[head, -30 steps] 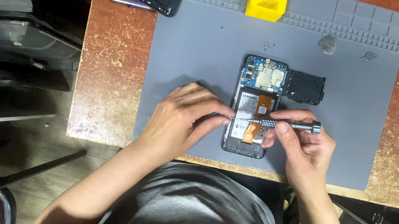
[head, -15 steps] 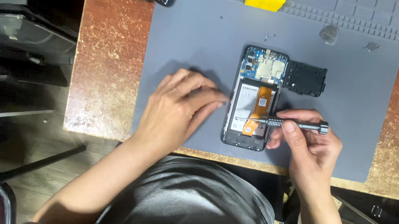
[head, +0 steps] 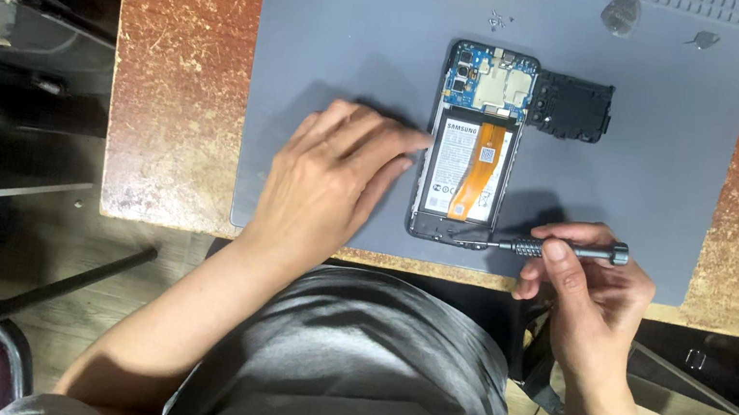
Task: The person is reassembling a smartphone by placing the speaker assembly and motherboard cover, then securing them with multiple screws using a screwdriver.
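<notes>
The opened phone (head: 473, 145) is seen lying face down on the grey mat (head: 355, 40), which covers the brown desk (head: 172, 90). The left hand (head: 329, 182) is laid flat and open on the mat, fingertips touching the phone's left edge; a second ago it was curled closer over the phone. The screwdriver (head: 551, 249) is pinched in the closed grip of the right hand (head: 587, 289), its tip now set at the phone's bottom edge instead of mid-body. A detached black cover (head: 572, 106) is placed just beside the phone's top right.

Phone-repair workbench: grey repair mat (head: 362, 60), opened phone (head: 474, 145).
</notes>
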